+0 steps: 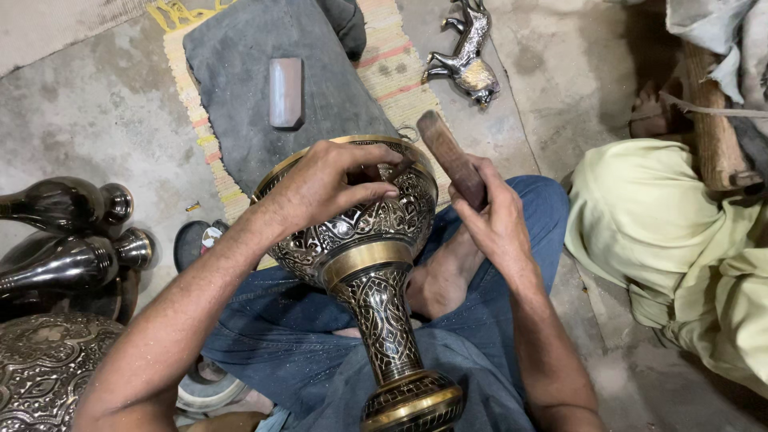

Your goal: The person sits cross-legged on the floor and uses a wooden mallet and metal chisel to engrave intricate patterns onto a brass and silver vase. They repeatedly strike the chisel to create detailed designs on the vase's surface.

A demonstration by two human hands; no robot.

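A big brass vase [364, 240] lies tipped on the person's lap. The left hand [324, 184] pinches a thin tool [398, 170] against its bowl, and the right hand [496, 220] grips a wooden stick [450, 158] just beside it. I cannot see inside the bowl

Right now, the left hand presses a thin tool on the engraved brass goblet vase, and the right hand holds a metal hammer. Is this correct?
Not quite. In the head view the right hand holds a brown wooden mallet block, not a metal hammer. The left hand does press a thin tool on the engraved brass goblet vase.
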